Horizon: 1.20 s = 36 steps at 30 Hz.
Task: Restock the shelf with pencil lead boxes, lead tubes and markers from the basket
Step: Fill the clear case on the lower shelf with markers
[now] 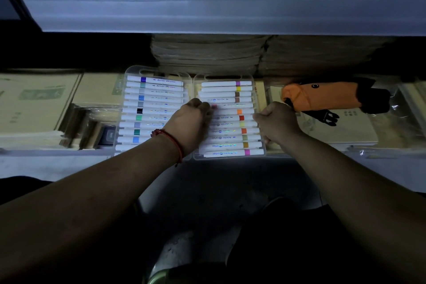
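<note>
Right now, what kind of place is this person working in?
Probably a stationery shop: clear plastic cases of white acrylic markers lie on a grey metal shelf, among stacks of beige paper goods.

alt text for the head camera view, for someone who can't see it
In dim light, the left hand and right hand grip opposite side edges of a clear marker case on a shelf. A second marker case lies beside it on the left, an orange folded umbrella on the right.

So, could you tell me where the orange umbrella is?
In the head view, the orange umbrella lies on the lower shelf, right of the right hand gripping the marker case.
</note>
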Available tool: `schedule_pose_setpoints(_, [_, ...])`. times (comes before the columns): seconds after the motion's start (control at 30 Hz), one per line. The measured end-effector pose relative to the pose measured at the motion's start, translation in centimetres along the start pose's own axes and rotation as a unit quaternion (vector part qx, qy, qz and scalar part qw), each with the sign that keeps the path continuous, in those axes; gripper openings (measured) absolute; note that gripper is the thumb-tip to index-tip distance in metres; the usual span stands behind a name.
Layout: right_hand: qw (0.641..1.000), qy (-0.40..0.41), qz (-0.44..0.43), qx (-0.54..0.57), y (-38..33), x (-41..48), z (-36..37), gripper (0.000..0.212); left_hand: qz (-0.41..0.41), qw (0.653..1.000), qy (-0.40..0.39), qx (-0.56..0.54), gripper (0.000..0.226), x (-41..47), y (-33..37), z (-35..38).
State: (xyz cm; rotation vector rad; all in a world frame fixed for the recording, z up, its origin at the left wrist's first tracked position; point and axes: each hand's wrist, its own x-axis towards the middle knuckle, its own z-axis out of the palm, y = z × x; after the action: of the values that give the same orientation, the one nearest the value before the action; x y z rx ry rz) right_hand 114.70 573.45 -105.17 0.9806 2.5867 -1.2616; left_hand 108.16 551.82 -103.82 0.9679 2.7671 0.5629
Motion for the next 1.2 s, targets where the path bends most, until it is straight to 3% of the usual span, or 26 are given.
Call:
schedule_pose_setpoints(0.4, [1.0, -0.008, -0.014, -0.021, -0.2, -0.3, -0.2, 0.014, -0.143, 0.986, 0.01, -0.087, 0.026, 0.9, -0.4, -0.3])
schedule_pose_setpoints(0.63, [0.999, -0.004, -0.019, -0.03, -0.2, -0.3, -0.1, 0.018, -0.15, 0.977, 0.021, -0.15, 0.02, 0.7, -0.6, -0.3])
schedule_pose_setpoints(0.97, [0.999, -0.007, -0.021, -0.024, 0.3, 0.1, 0.1, 0.015, -0.094, 0.963, 0.032, -0.252, 0.019, 0.0, -0.4, -0.8])
schedule_pose_setpoints(1.2, [0.999, -0.002, -0.014, -0.028, 0.3, 0.3, 0.1, 0.017, -0.099, 0.966, 0.061, -0.23, 0.012, 0.6, -0.2, -1.3])
